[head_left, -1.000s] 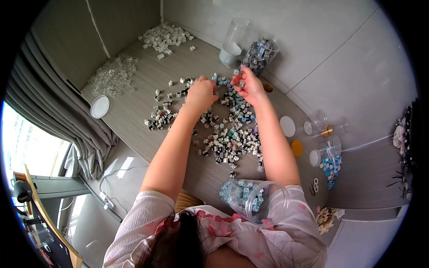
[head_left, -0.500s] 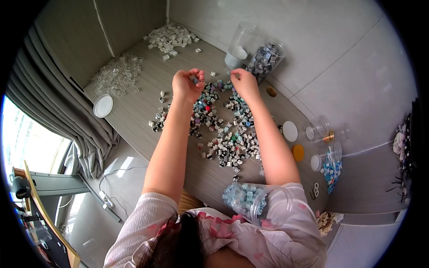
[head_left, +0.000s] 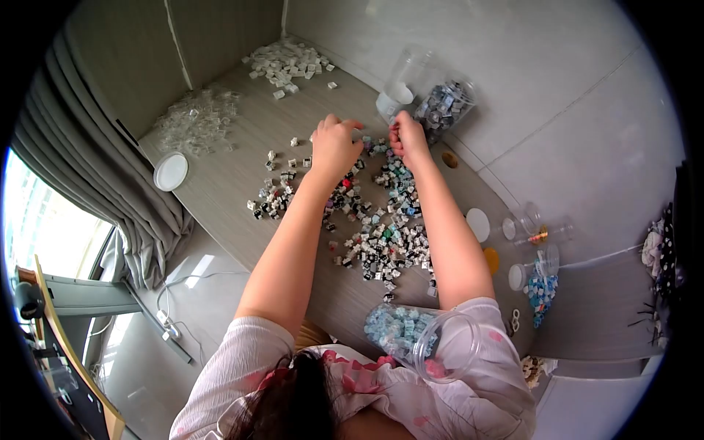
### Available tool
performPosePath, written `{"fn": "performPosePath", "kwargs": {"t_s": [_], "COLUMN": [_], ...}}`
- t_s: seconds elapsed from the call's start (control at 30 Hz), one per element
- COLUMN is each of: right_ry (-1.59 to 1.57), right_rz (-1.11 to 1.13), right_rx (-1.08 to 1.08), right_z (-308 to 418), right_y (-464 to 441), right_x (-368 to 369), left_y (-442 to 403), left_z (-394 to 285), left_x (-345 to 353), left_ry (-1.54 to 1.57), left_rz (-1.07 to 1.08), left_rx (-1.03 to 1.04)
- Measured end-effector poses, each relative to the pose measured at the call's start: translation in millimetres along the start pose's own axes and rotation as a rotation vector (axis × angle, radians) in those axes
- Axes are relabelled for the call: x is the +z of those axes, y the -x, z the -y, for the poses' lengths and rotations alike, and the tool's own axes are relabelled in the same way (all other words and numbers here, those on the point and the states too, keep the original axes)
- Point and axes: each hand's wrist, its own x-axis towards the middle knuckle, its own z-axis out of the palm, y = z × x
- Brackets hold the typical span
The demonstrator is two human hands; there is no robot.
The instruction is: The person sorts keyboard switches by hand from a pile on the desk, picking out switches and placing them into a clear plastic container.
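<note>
A loose spread of small keyboard switches [head_left: 389, 246], in white, black and blue with some red and green, lies on the desk between and below my arms. My left hand [head_left: 337, 150] is over the far left part of this spread, palm down. Its fingers are apart, and their tips are partly hidden. At the far end of the spread my right hand [head_left: 411, 141] is closed, fingers curled in; a small greyish piece seems to show at the fingertips, too small to name. A clear jar [head_left: 449, 345] of light blue switches lies tilted against my body.
Clear pieces [head_left: 196, 123] and white pieces [head_left: 290, 64] lie in heaps at the far left. A jar of grey switches [head_left: 444, 106] leans beside another clear jar [head_left: 411, 70] by the wall. Lids [head_left: 170, 171] and small containers [head_left: 541, 282] lie at both sides.
My left hand has turned palm down and moved right, toward my right hand. My right hand's fingers have curled in more. The view has shifted slightly.
</note>
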Motion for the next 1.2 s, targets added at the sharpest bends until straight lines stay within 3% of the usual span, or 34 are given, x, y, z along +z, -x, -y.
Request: {"fn": "performPosePath", "kwargs": {"t_s": [0.03, 0.07, 0.2, 0.33, 0.43, 0.57, 0.73, 0.83, 0.9, 1.0, 1.03, 1.13, 1.2], "right_ry": [-0.376, -0.524, -0.765, -0.233, 0.496, 1.008, 1.051, 1.062, 1.054, 0.794, 0.476, -0.531, -0.596], "right_rz": [0.114, 0.083, 0.215, 0.181, 0.053, 0.059, 0.033, 0.008, -0.013, -0.066, -0.016, 0.151, 0.127], "right_rx": [0.166, 0.164, 0.176, 0.042, -0.417, -0.347, -0.365, -0.397, -0.422, -0.375, -0.226, 0.174, 0.172], "right_z": [4.8, 4.6, 18.1, 21.1, 4.4, 15.1, 9.5, 6.4, 6.3, 6.7, 3.3, 0.0, 16.3], "right_y": [5.3, 14.0, 39.0, 38.1, 31.6, 50.4, 51.0, 50.4, 52.7, 53.8, 47.2, 28.9, 38.8], "right_x": [-3.9, -4.7, -15.2, -17.4, -7.4, 6.0, 8.7, 6.9, 7.0, 7.3, 3.3, -3.7, 0.6], "left_y": [-0.6, -1.5, -9.8, -15.7, -16.3, -17.1, -25.6, -27.0, -30.5, -26.3, -23.3, -19.4, -19.1], "left_z": [-2.7, -5.4, -4.9, 2.3, 3.0, 2.6, 12.9, 7.5, 13.8, 14.2, 10.3, 9.8, 12.7], "left_x": [3.8, 7.5, 23.6, 25.9, 25.0, 18.4, 19.0, 5.2, -8.6, -31.6, -41.3, -45.0, -38.3], "left_ry": [-0.071, -0.141, -0.360, -0.325, -0.248, -0.212, -0.004, 0.473, 0.989, 1.537, 1.684, 1.745, 1.752], "left_rz": [0.028, 0.056, 0.199, 0.281, 0.276, 0.292, 0.233, 0.113, 0.145, 0.160, 0.158, 0.146, 0.088], "left_rx": [0.021, 0.042, 0.028, -0.002, 0.018, 0.033, -0.035, -0.300, -0.587, -0.842, -0.896, -0.880, -0.867]}}
